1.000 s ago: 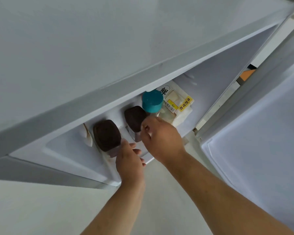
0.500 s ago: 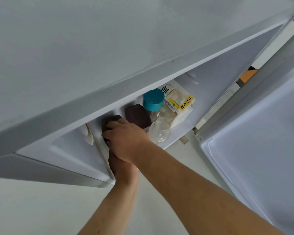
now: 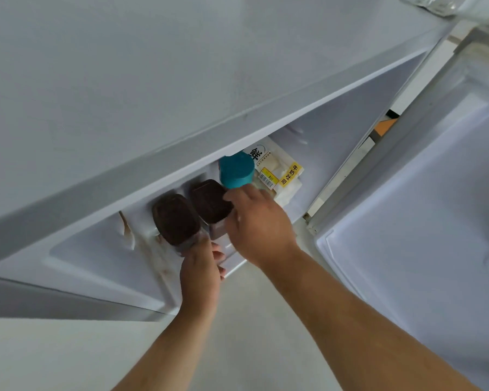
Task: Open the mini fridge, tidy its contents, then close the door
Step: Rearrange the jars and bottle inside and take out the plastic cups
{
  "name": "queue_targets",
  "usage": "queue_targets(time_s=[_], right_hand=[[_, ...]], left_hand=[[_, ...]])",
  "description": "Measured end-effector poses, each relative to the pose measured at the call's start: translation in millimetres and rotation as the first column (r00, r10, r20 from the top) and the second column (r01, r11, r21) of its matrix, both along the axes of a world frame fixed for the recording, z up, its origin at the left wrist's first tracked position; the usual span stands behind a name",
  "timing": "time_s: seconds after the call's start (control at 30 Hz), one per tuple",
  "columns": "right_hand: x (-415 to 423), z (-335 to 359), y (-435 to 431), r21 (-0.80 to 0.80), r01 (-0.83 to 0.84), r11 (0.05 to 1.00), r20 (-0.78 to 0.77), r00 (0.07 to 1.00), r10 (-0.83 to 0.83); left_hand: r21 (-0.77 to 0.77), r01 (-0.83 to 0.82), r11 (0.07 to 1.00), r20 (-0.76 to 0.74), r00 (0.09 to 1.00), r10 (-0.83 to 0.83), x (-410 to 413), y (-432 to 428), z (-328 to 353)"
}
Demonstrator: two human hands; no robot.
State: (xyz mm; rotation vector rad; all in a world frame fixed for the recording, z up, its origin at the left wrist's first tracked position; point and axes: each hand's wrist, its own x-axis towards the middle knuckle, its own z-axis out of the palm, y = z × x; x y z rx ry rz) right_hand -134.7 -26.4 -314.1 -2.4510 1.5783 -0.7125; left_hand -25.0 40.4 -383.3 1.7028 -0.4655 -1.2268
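I look down past the white mini fridge top (image 3: 153, 80) into its open compartment. Two jars with dark brown lids stand side by side: the left jar (image 3: 175, 218) and the right jar (image 3: 208, 200). My left hand (image 3: 201, 266) grips the left jar from below. My right hand (image 3: 259, 221) is wrapped around a clear bottle with a teal cap (image 3: 236, 170), just right of the right jar. A bread packet with a yellow label (image 3: 283, 173) lies behind the bottle. The bottle's body is hidden by my hand.
The open fridge door (image 3: 421, 221) hangs at the right, its white inner liner facing me. A brownish stain (image 3: 127, 230) marks the fridge floor left of the jars. Pale floor (image 3: 68, 356) shows below. An orange object (image 3: 384, 127) is visible through the hinge gap.
My right hand moved off the left jar, rightward, onto the teal-capped bottle. The left jar's lid is uncovered again. My left hand stays under the left jar.
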Motion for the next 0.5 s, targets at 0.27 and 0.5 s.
queue_targets(time_s=[0.27,0.5], right_hand=[[-49,-29,-27,0.348,0.048,0.936,-0.291,0.955,0.059],[-68,-19,-1,0.218,0.115,0.969,-0.285,0.957,-0.049]], left_hand=[[0.108,0.559,0.822,0.769,0.476,-0.425,-13,-13,4],[0.346,0.630,0.695,0.837,0.127,-0.532,-25,-34,11]])
